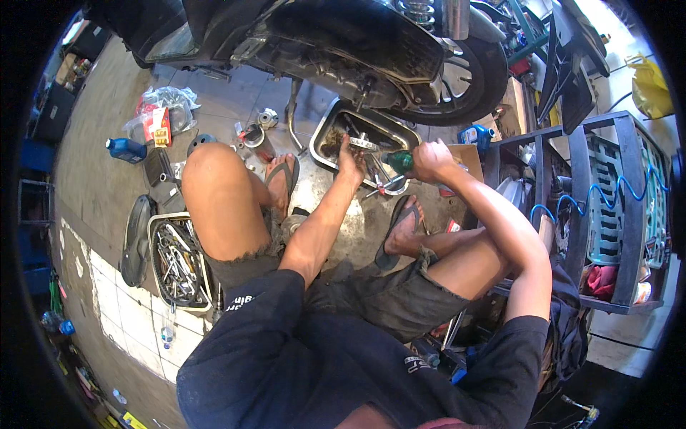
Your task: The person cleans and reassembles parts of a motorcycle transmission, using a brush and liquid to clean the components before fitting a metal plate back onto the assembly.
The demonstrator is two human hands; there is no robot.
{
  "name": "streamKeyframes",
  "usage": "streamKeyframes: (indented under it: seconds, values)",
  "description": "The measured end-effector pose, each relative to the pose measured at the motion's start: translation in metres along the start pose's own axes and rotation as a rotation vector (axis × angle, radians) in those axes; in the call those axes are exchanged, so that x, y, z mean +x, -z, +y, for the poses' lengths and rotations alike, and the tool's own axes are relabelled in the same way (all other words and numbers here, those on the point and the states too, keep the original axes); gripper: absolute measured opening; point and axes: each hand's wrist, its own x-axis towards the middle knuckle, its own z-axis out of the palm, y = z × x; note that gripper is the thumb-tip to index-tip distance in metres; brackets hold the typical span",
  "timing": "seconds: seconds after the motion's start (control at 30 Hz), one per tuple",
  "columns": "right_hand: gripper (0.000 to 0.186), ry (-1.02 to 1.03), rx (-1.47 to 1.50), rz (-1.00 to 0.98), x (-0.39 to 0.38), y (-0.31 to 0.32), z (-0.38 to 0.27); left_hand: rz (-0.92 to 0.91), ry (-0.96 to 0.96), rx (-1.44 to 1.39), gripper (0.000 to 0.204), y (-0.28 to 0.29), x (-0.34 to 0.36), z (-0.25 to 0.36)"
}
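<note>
In the head view, my left hand (349, 161) is closed round a small silver metal part (363, 142) over a metal pan (339, 105) with dark, dirty residue inside. My right hand (432, 160) grips a translucent green object (400, 161), perhaps a bottle, beside that part at the pan's right. Thin metal tools (386, 185) lie at the pan's front edge, partly hidden. Above the pan hangs the dark underside of a scooter (314, 57) with its rear wheel.
A dark rack (623, 214) with trays and a blue coiled hose stands right. A tray of wrenches (179, 264), a blue bottle (126, 149) and plastic packets (161, 114) lie left. A metal can (257, 143) and stand leg are near my left foot.
</note>
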Motion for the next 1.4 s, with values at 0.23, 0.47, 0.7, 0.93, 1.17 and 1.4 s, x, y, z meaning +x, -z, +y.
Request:
streamKeyframes:
  seconds: [0.23, 0.47, 0.7, 0.93, 1.17, 1.4]
  values:
    - [0.029, -0.013, -0.118, 0.123, 0.001, -0.011, 0.022, -0.249, 0.036, 0.030, 0.049, -0.003, -0.017, -0.001]
    - [0.028, 0.084, -0.217, 0.207, -0.003, 0.001, 0.008, -0.132, -0.039, 0.287, 0.056, -0.016, -0.045, 0.001]
    - [0.028, 0.147, -0.333, 0.393, -0.004, 0.012, -0.003, -0.044, -0.155, 0.597, 0.054, -0.008, -0.047, -0.009]
    - [0.026, 0.081, -0.329, 0.329, 0.000, 0.019, -0.001, -0.239, -0.283, 0.845, 0.045, 0.016, -0.032, -0.008]
    - [0.027, 0.048, -0.366, 0.315, 0.005, 0.009, 0.013, -0.264, -0.236, 0.849, 0.046, 0.013, -0.042, -0.002]
    - [0.025, -0.005, -0.354, 0.322, 0.006, 0.001, 0.022, -0.327, -0.250, 0.925, 0.035, 0.006, -0.054, 0.002]
